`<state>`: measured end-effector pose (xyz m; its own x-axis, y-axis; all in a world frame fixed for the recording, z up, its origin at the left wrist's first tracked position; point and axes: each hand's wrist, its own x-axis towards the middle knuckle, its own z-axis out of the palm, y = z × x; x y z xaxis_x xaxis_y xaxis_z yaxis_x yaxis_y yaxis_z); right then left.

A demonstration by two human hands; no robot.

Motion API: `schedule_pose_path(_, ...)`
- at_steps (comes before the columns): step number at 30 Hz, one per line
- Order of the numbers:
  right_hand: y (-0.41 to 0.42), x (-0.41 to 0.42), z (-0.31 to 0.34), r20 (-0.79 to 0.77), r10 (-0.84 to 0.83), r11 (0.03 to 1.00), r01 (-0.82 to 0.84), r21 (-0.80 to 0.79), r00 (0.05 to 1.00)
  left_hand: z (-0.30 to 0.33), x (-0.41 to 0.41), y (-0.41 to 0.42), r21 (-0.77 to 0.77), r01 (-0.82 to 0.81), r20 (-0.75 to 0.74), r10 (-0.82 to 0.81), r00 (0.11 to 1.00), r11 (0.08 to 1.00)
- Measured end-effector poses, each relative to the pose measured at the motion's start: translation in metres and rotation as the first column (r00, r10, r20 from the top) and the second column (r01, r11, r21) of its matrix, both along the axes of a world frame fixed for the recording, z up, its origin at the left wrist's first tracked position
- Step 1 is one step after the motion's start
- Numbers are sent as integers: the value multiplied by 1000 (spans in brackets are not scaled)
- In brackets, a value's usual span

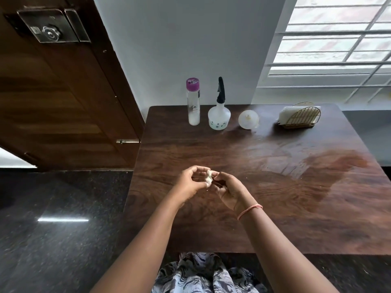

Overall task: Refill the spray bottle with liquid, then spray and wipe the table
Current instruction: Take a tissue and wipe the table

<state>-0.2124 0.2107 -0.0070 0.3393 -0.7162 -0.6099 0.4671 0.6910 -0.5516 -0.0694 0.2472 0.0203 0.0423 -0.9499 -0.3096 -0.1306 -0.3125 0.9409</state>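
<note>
A white spray bottle (219, 117) with a black trigger head stands at the table's far side. Left of it stands a clear bottle (193, 102) with a purple cap and a little liquid at its bottom. A white funnel (248, 119) lies mouth-down to the right of the sprayer. Over the near-left part of the wooden table (275, 197), my left hand (189, 182) and my right hand (229, 191) meet and pinch a small crumpled white tissue wad (209, 179) between their fingers. A wet streaked patch (306, 163) shines on the table's right half.
A gold wire holder (300, 118) with white napkins stands at the far right corner. A brown wooden door (59, 92) is on the left, above a dark polished floor (59, 229). A barred window (338, 49) is behind the table at right.
</note>
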Motion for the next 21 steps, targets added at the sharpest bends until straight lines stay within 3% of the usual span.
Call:
schedule_pose_path(4, 5, -16, 3, 41, 13, 1000, -13, 1, 999, 0, -14, 2, -44, -89, 55, 92, 994, 995)
schedule_pose_path(8, 12, -34, 3, 6, 82, 983, -80, -163, 997, -3, -27, 2, -53, -184, 92, 188, 978, 982)
schedule_pose_path(11, 16, -40, 1, -170, 110, 930, -161, -330, 979, -3, -36, 4, -16, -251, 49, 252, 967, 968)
schedule_pose_path(15, 11, -35, -5, -361, 34, 887, -195, -419, 932, -3, -33, 3, 89, -249, -48, 254, 966, 964)
schedule_pose_path(17, 6, -30, -15, -559, -34, 867, -254, -428, 828, -4, -31, 3, 112, -276, -42, 282, 959, 955)
schedule_pose_path(19, 7, -24, -26, -788, -115, 832, -375, -409, 605, -7, -24, 4, 103, -337, 6, 338, 941, 936)
schedule_pose_path(21, 11, -19, -36, -849, -178, 789, -444, -425, 497, -8, -15, 3, 81, -378, 15, 378, 926, 922)
